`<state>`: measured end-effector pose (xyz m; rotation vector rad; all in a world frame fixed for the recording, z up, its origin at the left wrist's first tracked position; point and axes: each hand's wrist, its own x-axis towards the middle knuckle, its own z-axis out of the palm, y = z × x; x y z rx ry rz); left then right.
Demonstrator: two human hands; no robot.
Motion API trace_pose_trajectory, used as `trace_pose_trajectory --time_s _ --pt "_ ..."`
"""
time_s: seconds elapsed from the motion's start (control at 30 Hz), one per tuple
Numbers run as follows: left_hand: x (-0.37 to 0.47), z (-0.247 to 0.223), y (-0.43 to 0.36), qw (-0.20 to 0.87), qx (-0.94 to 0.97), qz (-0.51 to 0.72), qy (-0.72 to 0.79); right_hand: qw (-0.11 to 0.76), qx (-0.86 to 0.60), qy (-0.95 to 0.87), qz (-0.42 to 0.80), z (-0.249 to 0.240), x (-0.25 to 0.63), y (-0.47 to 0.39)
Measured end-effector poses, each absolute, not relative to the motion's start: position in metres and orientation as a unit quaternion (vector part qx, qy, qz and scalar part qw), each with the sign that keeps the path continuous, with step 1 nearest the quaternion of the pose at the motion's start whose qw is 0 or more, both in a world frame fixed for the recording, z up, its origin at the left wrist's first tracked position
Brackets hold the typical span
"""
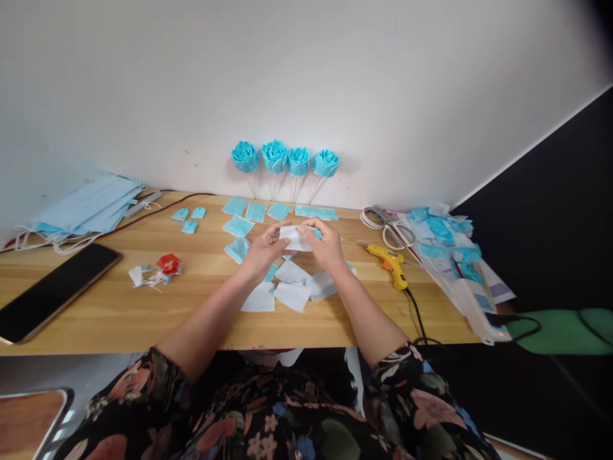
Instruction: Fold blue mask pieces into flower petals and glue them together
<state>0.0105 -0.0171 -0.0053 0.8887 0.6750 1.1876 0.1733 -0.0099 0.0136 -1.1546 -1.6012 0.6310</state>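
Between my two hands is a small white fabric piece, seemingly cut from a face mask [295, 239], held above the table. My left hand [265, 249] pinches its left side, and my right hand [325, 244] grips its right side with the thumb on top. Below and around them lie cut fabric squares, white side up [292, 296] near me and blue side up [239, 226] farther back. Three small folded blue petals [190, 227] rest to the left. Several blue fabric flowers [274, 157] on thin sticks lean against the wall.
A yellow glue gun [393, 264] with a black cord lies right, near white-handled scissors [390, 225] and a heap of blue and white scraps [440, 233]. A power strip [481, 310] sits at the right edge. Left are stacked face masks [90, 204], a phone [57, 287] and a crumpled red wrapper [169, 264].
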Motion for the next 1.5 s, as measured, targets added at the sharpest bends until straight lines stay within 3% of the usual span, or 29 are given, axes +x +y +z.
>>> trace_pose_trajectory --time_s 0.27,0.4,0.6,0.77,1.5 --pt "0.01 0.0 -0.018 0.656 0.383 0.526 0.382 0.504 -0.462 -0.687 0.247 0.01 0.177 -0.008" --pt "0.007 0.008 -0.017 0.663 0.327 0.577 0.347 0.523 -0.431 -0.709 0.196 0.012 0.186 -0.005" --pt "0.003 0.016 -0.016 0.684 0.27 0.598 0.32 0.488 -0.328 -0.805 0.081 0.02 0.191 -0.008" --pt "0.005 0.014 -0.017 0.689 0.273 0.595 0.312 0.458 -0.33 -0.824 0.044 0.018 0.188 -0.008" --pt "0.007 0.007 -0.018 0.65 0.35 0.579 0.347 0.489 -0.429 -0.725 0.227 0.01 0.176 -0.009"
